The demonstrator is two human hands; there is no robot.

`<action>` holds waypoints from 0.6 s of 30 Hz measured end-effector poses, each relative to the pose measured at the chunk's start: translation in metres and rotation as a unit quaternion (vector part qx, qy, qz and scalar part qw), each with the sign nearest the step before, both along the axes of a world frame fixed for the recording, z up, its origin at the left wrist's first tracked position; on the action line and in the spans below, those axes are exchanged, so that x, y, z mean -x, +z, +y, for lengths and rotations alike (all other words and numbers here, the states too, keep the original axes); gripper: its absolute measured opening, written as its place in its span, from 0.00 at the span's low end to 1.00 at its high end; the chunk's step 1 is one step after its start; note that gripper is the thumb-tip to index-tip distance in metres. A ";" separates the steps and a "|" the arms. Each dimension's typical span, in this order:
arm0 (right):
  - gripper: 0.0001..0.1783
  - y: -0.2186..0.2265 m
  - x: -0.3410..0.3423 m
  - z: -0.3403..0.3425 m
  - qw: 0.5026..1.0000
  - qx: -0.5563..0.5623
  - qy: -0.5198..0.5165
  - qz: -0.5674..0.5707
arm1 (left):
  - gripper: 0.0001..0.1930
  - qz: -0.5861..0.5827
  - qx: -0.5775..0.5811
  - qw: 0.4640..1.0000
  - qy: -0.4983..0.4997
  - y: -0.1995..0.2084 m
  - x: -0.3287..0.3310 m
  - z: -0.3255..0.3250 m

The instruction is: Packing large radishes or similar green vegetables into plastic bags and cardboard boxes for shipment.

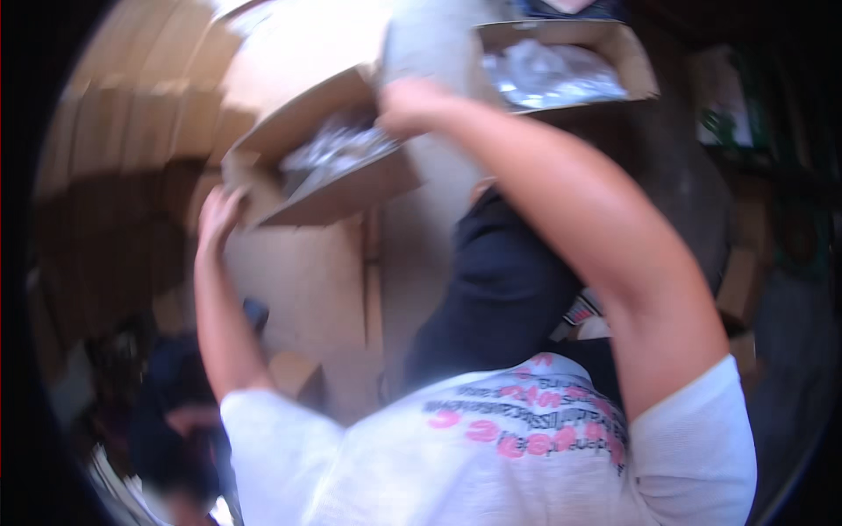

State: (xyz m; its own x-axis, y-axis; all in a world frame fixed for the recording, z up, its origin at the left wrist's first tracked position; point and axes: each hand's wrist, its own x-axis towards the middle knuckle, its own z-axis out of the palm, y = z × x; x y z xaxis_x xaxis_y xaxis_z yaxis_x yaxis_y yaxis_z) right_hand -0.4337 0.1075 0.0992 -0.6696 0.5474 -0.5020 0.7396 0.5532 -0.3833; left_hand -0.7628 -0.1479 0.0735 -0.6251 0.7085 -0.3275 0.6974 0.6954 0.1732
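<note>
An open cardboard box (346,193) is tilted between my two hands. Inside it lie shiny, clear plastic-wrapped items (338,145), too blurred to name. My left hand (223,216) grips the box's left end, fingers against the outer wall. At the opposite end, my right hand (410,107) is closed on the right edge, its fingertips partly hidden and smeared by motion.
A second open cardboard box (645,66) with clear plastic bags (553,74) stands at the far right. Stacked cartons (132,131) line the left side. A large carton (307,289) lies below the held box. Another person (175,412) is at lower left.
</note>
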 end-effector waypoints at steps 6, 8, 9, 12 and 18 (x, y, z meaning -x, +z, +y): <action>0.15 -0.054 0.008 0.016 0.991 0.076 0.099 0.052 | 0.18 -0.206 -0.002 0.979 0.006 -0.048 0.026 0.040; 0.18 0.003 -0.002 0.011 0.987 0.093 0.083 0.097 | 0.22 0.036 0.084 0.996 0.003 -0.076 0.055 -0.019; 0.18 0.019 -0.029 0.018 0.988 0.073 0.060 0.123 | 0.25 0.096 0.152 0.983 -0.032 -0.092 0.058 -0.029; 0.22 0.065 -0.138 0.043 0.962 -0.037 -0.009 0.271 | 0.31 -0.133 -0.011 0.990 0.052 -0.105 0.075 -0.053; 0.21 0.113 -0.475 0.037 0.913 -0.220 -0.230 0.256 | 0.34 0.039 0.166 0.984 0.044 -0.023 0.002 0.054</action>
